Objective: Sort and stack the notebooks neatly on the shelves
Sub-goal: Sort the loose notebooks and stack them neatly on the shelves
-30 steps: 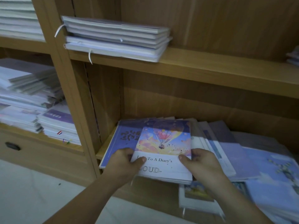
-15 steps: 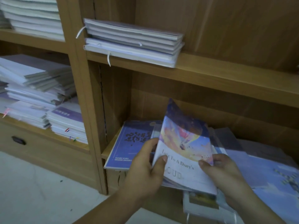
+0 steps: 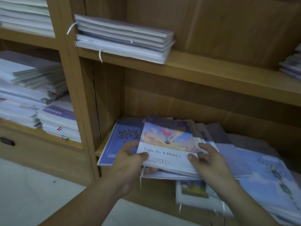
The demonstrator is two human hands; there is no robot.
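Several notebooks are already squared up: a neat stack (image 3: 123,38) sits on the upper shelf (image 3: 211,74) of the middle bay, and taller piles (image 3: 32,98) fill the left bay, though those look rougher. Most of the work seems to lie on the lower shelf (image 3: 102,146), where a loose spread (image 3: 260,162) of covers fans out to the right, overlapping and hanging over the front edge. Both hands clamp the balloon-cover notebook (image 3: 169,144) at its near corners. The left hand (image 3: 130,162) has its thumb on top and fingers under, and the right hand (image 3: 210,163) likewise pinches the right side. The notebook lies over a blue notebook (image 3: 117,141) at the shelf's left end. Whether thinner books are gripped beneath it is hard to tell. The spread's right part is cut off, another pile (image 3: 291,66) at far right is only partly in view, and blur hides most titles.
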